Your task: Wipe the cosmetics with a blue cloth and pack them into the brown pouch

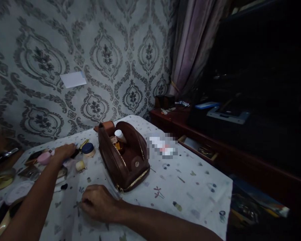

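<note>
The table [190, 187] carries an open brown pouch [124, 157] at its middle, its long axis running from the near edge to the wall. The right hand [97, 202] is nearer, curled on the cloth just before it. The left hand [65, 151] lies left of the pouch, beside a blue-lidded jar [88, 148]. I cannot tell whether either hand grips anything.

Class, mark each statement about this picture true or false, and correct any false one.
1. The brown pouch stands open with a white-capped bottle inside. True.
2. The right hand is inside the pouch. False: it rests on the tablecloth in front of the pouch.
3. The left hand lies among small cosmetics near a blue-lidded jar. True.
4. The tablecloth is plain red. False: it is white with small flower prints.
</note>
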Demonstrator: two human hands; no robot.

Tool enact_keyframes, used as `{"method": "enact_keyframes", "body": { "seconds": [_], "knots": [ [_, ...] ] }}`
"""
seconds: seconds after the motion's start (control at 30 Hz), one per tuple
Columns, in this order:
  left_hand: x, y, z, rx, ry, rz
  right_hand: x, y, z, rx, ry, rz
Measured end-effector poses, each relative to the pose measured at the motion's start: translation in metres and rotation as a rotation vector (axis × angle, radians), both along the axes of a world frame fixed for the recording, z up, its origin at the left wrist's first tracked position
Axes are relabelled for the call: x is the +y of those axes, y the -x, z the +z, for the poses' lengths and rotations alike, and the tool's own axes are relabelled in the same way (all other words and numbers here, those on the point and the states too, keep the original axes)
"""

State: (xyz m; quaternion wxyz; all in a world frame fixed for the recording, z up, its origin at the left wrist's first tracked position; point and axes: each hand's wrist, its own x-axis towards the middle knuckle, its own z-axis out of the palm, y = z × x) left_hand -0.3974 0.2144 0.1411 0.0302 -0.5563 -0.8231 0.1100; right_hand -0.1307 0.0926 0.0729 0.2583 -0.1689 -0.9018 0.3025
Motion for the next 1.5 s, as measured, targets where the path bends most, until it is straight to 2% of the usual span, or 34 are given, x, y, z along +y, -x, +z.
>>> {"method": "enact_keyframes", "body": {
  "seconds": [0.17, 0.5, 0.7, 1.03, 1.2, 1.33, 1.5],
  "knots": [
    [-0.004, -0.004, 0.001, 0.018, -0.010, -0.004, 0.001, 0.000, 0.000, 0.007, -0.025, -0.009],
    [-0.032, -0.024, 0.003, 0.039, -0.050, -0.086, 0.002, 0.004, -0.006, 0.042, 0.049, -0.029],
    [-0.034, -0.025, 0.000, 0.076, -0.018, -0.088, 0.002, 0.003, -0.011, 0.132, 0.117, -0.015],
    [-0.048, -0.022, 0.012, 0.017, 0.037, -0.217, 0.003, 0.002, -0.009, 0.166, 0.153, -0.012],
    [-0.069, -0.034, 0.014, -0.034, -0.031, -0.319, 0.003, 0.002, -0.009, 0.184, 0.143, -0.013],
    [-0.097, -0.045, 0.011, -0.087, -0.062, -0.368, 0.003, 0.002, -0.010, 0.224, 0.134, -0.044],
    [-0.147, -0.066, -0.012, -0.356, -0.217, -0.538, 0.005, -0.001, -0.008, 0.338, 0.083, -0.271]
  ]
}}
